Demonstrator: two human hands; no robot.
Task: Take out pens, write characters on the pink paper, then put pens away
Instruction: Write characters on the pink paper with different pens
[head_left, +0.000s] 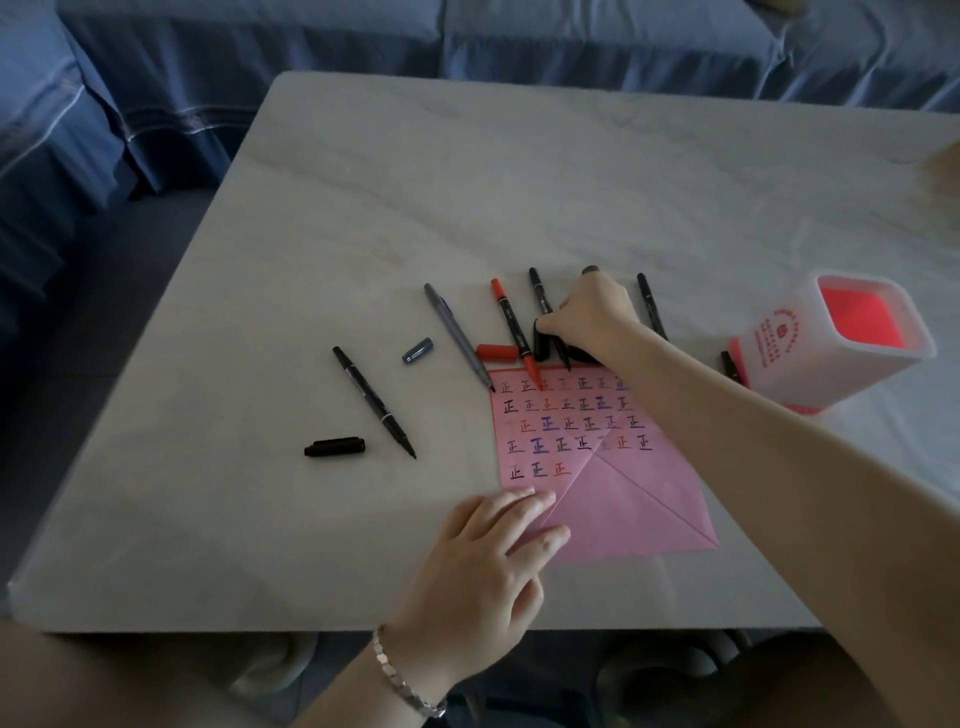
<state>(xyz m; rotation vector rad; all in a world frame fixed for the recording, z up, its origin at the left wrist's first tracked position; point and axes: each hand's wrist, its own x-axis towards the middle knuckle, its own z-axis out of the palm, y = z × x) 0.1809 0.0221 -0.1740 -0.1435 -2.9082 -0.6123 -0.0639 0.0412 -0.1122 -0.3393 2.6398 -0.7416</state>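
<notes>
Head view: right hand (592, 317) reaches past the far edge of the pink paper (623, 499), fingers curled down and pinching a black cap (542, 345) just beside the red pen (511, 327). Left hand (483, 566) lies flat, fingers straight, pressing the paper's near-left corner. Paper lies on the table (467, 182), pen holder (831, 343) to its right.
</notes>
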